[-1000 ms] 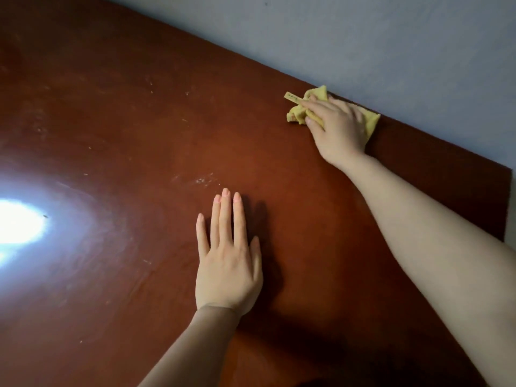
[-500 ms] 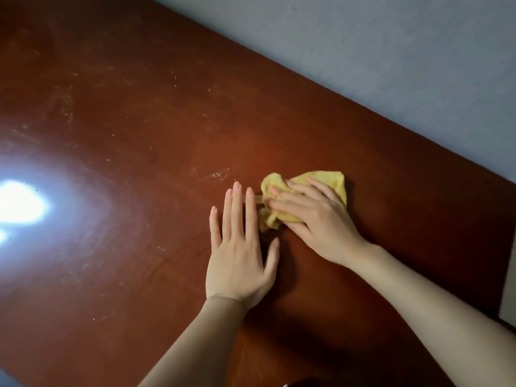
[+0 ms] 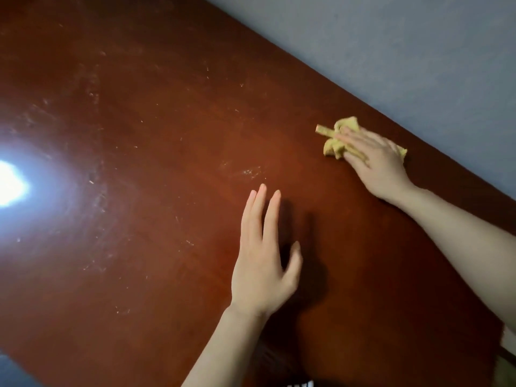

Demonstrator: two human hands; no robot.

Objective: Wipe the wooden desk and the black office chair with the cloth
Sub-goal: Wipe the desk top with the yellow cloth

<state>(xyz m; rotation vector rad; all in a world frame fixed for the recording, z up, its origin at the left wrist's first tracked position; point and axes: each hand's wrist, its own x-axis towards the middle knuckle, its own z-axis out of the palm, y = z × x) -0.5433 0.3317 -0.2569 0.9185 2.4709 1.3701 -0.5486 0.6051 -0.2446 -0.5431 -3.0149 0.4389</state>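
Evidently mid desk-wipe: the right hand [image 3: 377,163] presses the bunched cloth [image 3: 333,146] under flat fingers near the far edge of the desk [image 3: 139,107]; the left hand [image 3: 262,269] rests spread. The next move likely calls for a sweep across the dusty streaks [image 3: 248,173].

Close head view, seemingly tilted, above desk [image 3: 167,135]

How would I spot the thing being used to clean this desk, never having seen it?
Start with the reddish-brown wooden desk and follow its far edge, along the grey-blue wall. Near that edge the right hand presses down a crumpled cloth. It is the only yellow thing in view.
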